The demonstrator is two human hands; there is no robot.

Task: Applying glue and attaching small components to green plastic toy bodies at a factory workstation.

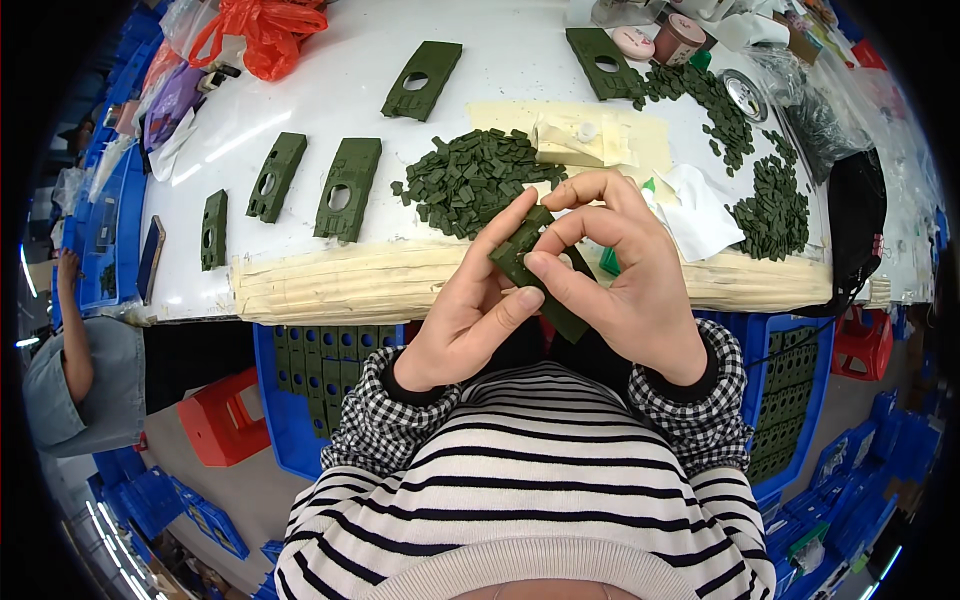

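Left hand (462, 328): you grip the dark-green, oblong, plastic-looking part (513, 256)
Right hand (640, 285): narrow at its face, hold unclear
Part: likely light, stiff; take long edges

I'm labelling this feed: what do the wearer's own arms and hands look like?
The left hand and right hand wear no gloves. Black cuffs ring the wrists, below gathered black-and-white checked oversleeves, worn over a white top with black stripes.

White tabletop (340, 75) brightly, evenly lit, with glare streaks at upper left; tube lights (113, 548) overexposed at lower left; fisheye distortion bends edges toward the dark rim.
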